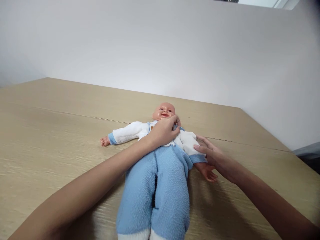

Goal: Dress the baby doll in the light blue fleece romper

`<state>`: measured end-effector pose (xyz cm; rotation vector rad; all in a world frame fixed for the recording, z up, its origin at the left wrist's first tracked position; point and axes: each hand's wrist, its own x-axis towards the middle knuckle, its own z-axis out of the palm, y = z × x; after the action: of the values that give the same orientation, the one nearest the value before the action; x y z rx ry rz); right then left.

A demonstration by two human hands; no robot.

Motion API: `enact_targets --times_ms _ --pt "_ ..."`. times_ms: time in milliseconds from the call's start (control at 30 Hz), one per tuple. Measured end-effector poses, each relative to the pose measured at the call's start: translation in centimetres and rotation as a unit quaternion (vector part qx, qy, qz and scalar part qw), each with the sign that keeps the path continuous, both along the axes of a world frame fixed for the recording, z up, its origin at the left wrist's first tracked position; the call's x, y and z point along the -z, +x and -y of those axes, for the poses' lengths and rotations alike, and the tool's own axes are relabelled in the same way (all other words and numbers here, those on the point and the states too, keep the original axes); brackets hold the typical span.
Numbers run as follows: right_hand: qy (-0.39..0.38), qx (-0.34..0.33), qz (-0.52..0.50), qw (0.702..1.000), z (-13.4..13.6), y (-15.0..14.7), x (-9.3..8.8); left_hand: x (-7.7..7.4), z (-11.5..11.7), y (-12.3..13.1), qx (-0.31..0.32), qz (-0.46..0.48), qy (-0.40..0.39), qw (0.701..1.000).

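Observation:
A baby doll [157, 186] lies face up on the table, its head at the far end and its legs toward me. It wears a fleece outfit with blue trousers and a white top edged in blue. My left hand [163, 131] reaches across its chest, fingers curled and closed at the collar below the chin; the fingertips are partly hidden. My right hand [211, 153] is around the white sleeve [188, 141] on the right, thumb on top and fingers along the outer side. The other sleeve [128, 132] stretches out to the left, untouched.
The wooden table [62, 133] has a thin seam running across it behind the doll. A pale wall [150, 46] rises beyond the far edge. Something dark grey [308, 155] shows past the table's right edge.

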<state>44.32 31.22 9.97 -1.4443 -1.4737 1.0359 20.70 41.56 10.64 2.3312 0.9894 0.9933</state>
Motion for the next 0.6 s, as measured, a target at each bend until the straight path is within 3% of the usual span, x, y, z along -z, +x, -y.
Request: enact_targets --times_ms 67,133,367,500,600 --pt "-0.092 0.013 -0.021 0.995 0.9 1.3 -0.2 0.0 0.0 0.0 0.001 -0.004 0.003 1.000" --pt "-0.118 0.038 -0.019 0.992 1.2 2.8 0.2 0.1 -0.1 0.0 0.001 -0.009 0.008 1.000" --pt "-0.065 0.078 0.057 0.993 0.5 7.3 2.7 0.3 -0.1 0.0 0.006 -0.025 0.020 0.999" --pt "-0.027 0.081 0.099 0.991 0.6 7.5 3.1 0.0 0.1 -0.1 0.005 -0.028 0.037 0.999" --pt "0.060 0.105 0.192 0.974 1.0 7.1 3.2 -0.4 0.2 -0.3 -0.006 -0.063 0.062 0.996"
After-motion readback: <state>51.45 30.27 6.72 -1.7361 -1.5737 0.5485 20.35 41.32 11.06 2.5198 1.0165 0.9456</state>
